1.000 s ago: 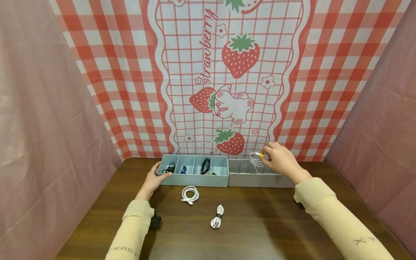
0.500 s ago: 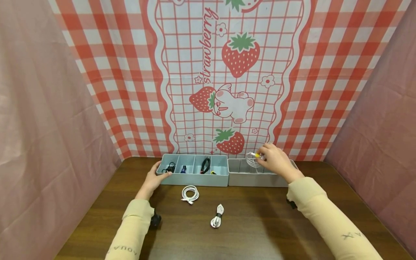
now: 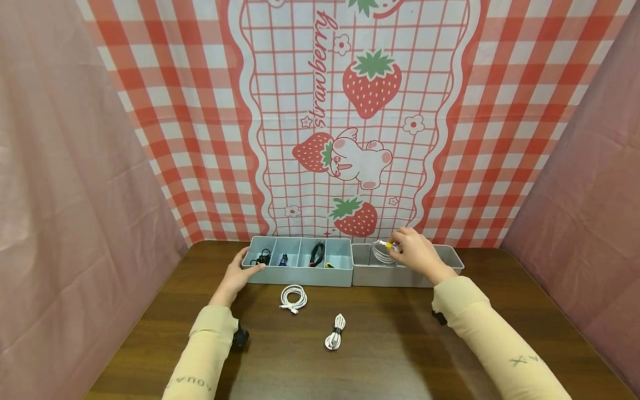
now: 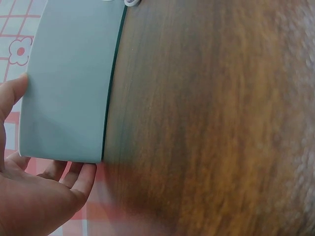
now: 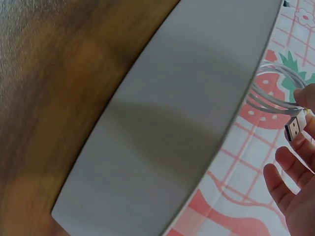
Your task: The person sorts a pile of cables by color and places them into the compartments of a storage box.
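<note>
In the head view my right hand (image 3: 416, 253) pinches a coiled white USB cable (image 3: 382, 253) with a yellow tie, over the left part of the grey divided box (image 3: 395, 276). Its metal USB plug (image 5: 293, 127) shows by the fingers in the right wrist view. My left hand (image 3: 241, 276) holds the left end of the light-blue divided box (image 3: 300, 276), its thumb at the rim and the fingers against the end wall (image 4: 64, 158). In the blue box lie a small black cable (image 3: 262, 258), a blue cable (image 3: 283, 260), a black coil (image 3: 317, 254) and a small yellow-and-black item (image 3: 329, 265).
A coiled white cable (image 3: 294, 299) and a bundled white cable (image 3: 335, 332) with a black tie lie on the brown wooden table (image 3: 380, 355). Both boxes stand end to end before the strawberry-patterned cloth (image 3: 280, 166). Pink cloth (image 3: 585, 144) hangs at the sides.
My right hand has moved left with the USB cable, which now hangs lower, partly inside the grey box. The left hand has stayed at the blue box.
</note>
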A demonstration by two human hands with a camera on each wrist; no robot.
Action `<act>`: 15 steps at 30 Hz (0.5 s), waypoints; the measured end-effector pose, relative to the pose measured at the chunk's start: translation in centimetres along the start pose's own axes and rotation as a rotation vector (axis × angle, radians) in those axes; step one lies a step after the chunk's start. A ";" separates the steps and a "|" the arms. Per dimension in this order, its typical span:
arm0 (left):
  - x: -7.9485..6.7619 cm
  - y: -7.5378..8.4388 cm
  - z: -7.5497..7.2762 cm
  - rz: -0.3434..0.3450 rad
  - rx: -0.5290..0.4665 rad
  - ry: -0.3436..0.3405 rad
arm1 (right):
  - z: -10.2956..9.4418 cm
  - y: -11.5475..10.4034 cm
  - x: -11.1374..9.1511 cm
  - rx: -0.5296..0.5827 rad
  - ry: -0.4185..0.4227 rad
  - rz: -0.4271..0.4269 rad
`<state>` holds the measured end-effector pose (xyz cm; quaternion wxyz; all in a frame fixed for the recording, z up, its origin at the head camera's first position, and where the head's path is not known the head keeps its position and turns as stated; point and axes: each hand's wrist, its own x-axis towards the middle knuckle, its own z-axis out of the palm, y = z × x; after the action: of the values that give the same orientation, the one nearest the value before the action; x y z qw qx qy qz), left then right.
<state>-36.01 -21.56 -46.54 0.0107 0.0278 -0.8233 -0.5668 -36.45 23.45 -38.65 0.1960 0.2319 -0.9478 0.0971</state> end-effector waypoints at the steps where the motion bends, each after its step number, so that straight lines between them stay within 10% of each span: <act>1: 0.0 0.0 0.0 0.000 0.001 0.000 | 0.2 0.0 0.0 0.003 -0.004 0.001; 15: 0.2 -0.2 0.1 0.002 -0.003 0.020 | 2.2 0.3 -0.7 0.052 0.027 0.009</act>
<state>-36.24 -21.52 -46.76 0.0193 0.0326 -0.8225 -0.5675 -36.76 23.35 -40.92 0.2022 0.2312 -0.9433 0.1258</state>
